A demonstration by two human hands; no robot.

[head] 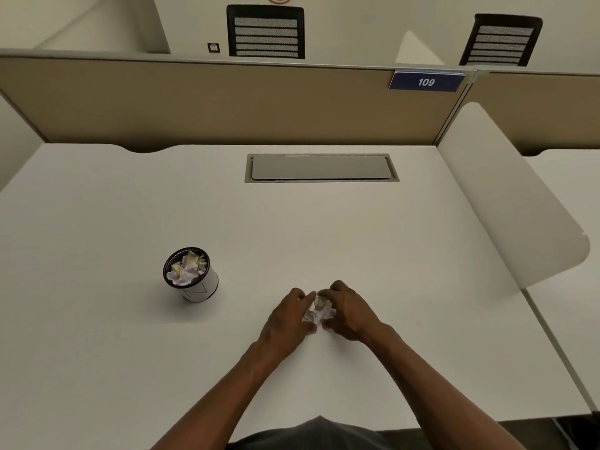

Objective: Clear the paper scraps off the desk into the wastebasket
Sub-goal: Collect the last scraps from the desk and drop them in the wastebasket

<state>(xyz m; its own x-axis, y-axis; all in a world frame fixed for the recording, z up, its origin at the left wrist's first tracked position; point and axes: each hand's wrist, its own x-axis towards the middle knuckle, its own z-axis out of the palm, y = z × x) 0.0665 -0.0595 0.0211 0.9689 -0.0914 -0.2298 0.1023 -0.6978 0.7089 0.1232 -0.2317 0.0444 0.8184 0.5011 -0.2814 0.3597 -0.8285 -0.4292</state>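
Head view: left grip (287, 315) and right grip (349, 311) pinching paper scraps (319, 311) near counter (389, 254) front edge; advise compacting firmly before lifting to wastebasket (191, 275).

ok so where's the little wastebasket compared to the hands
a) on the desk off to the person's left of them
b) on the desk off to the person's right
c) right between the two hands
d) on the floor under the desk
a: the wastebasket stands on the desk, already holding crumpled paper, off to the left of the left hand and right hand, which cup a paper scrap between them.
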